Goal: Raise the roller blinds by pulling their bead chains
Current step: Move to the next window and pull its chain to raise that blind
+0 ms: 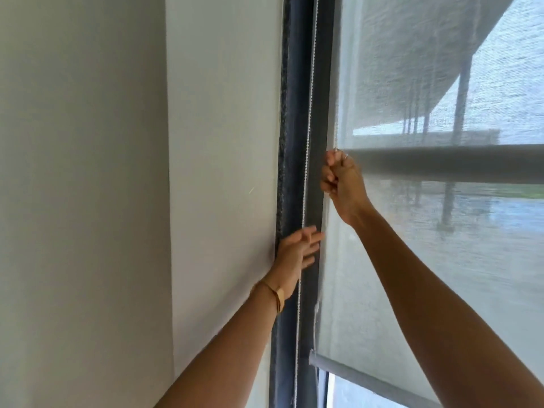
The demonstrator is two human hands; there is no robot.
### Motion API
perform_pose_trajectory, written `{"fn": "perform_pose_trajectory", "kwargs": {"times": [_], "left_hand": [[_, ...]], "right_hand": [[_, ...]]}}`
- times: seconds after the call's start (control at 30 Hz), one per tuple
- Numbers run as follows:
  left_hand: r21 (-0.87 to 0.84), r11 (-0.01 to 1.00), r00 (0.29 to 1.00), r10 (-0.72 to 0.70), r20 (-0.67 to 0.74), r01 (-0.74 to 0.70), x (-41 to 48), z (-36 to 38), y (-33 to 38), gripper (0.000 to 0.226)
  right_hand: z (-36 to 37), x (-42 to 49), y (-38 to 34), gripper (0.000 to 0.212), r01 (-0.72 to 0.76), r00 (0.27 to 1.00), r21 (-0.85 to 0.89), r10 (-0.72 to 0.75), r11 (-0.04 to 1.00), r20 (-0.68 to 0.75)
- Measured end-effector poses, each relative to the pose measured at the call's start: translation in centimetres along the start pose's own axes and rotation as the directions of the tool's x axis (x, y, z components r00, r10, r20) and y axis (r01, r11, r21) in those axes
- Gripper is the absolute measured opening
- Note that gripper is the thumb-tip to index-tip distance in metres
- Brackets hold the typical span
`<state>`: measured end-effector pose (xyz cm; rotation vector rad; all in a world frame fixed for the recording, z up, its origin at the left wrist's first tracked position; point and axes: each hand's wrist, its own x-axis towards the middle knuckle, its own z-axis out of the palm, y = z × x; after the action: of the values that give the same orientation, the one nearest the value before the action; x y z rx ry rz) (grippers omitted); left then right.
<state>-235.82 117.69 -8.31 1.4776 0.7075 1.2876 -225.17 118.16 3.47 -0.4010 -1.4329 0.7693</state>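
Right hand (341, 184) fisted on bead chain (307, 136), left hand (297, 254) open beside it.

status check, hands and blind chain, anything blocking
Right hand fisted on one strand of the bead chain, high. Left hand open, fingers loose by the other strand. Sheer blind partly up, bottom bar low. Nothing blocking.
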Motion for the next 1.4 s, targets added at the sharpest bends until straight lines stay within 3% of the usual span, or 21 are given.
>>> {"fn": "perform_pose_trajectory", "kwargs": {"times": [0.1, 0.27, 0.37, 0.5, 0.7, 0.77, 0.87, 0.93, 1.0, 1.13, 1.3, 1.4], "left_hand": [[-0.014, 0.989, 0.989, 0.146, -0.029, -0.146, 2.7, 0.4, 5.6, 0.052], [-0.002, 0.947, 0.947, 0.321, 0.024, -0.321, 5.9, 1.9, 16.1, 0.056], [-0.087, 0.938, 0.941, 0.337, 0.01, -0.335, 6.8, 3.0, 20.3, 0.05], [-0.265, 0.908, 0.943, 0.288, -0.17, -0.325, 8.1, 3.9, 22.7, 0.03], [-0.117, 0.936, 0.894, 0.272, -0.356, -0.332, 7.7, 4.7, 20.5, 0.024], [-0.114, 0.947, 0.902, 0.243, -0.357, -0.3, 7.4, 4.2, 19.2, 0.023], [-0.057, 0.962, 0.899, 0.226, -0.374, -0.266, 6.8, 3.2, 16.3, 0.026], [-0.028, 0.972, 0.901, 0.206, -0.381, -0.234, 6.5, 3.1, 13.9, 0.025], [-0.021, 0.981, 0.907, 0.171, -0.385, -0.194, 6.2, 3.3, 11.4, 0.026], [-0.038, 0.989, 0.944, 0.124, -0.304, -0.143, 4.6, 3.7, 7.6, 0.026], [-0.042, 0.995, 0.958, 0.077, -0.275, -0.092, 3.4, 3.6, 4.3, 0.028], [-0.034, 0.998, 0.967, 0.039, -0.251, -0.049, 3.1, 3.1, 3.3, 0.028]], "right_hand": [[-0.3, -1.6, 1.5, 0.039, 0.016, 1.0, -0.023, -0.016, 1.0, 0.002], [-0.2, -4.6, 4.4, 0.039, -0.071, 0.997, 0.008, 0.071, 0.997, 0.027], [-0.1, -6.4, 6.2, 0.04, -0.12, 0.993, 0.036, 0.119, 0.992, 0.029], [0.3, -8.4, 8.2, 0.045, -0.175, 0.985, 0.052, 0.174, 0.983, 0.018], [-0.3, -8.3, 9.9, 0.038, -0.257, 0.956, -0.03, 0.259, 0.966, 0.136], [-0.7, -7.0, 8.6, 0.029, -0.264, 0.954, 0.038, 0.255, 0.964, 0.155], [-1.1, -3.4, 4.9, 0.036, -0.211, 0.974, 0.228, 0.186, 0.951, 0.126], [-1.2, -0.7, 1.9, 0.04, -0.167, 0.981, 0.257, 0.135, 0.952, 0.138], [-1.0, 1.9, -0.8, 0.047, -0.123, 0.986, 0.194, 0.096, 0.973, 0.139], [0.2, 6.3, -5.3, 0.039, -0.046, 0.998, 0.013, 0.046, 0.999, 0.037], [0.8, 8.4, -8.0, 0.024, 0.014, 0.999, -0.005, -0.014, 1.0, -0.038], [0.7, 8.2, -6.7, 0.025, 0.023, 0.999, -0.022, -0.024, 1.0, -0.042]]}}
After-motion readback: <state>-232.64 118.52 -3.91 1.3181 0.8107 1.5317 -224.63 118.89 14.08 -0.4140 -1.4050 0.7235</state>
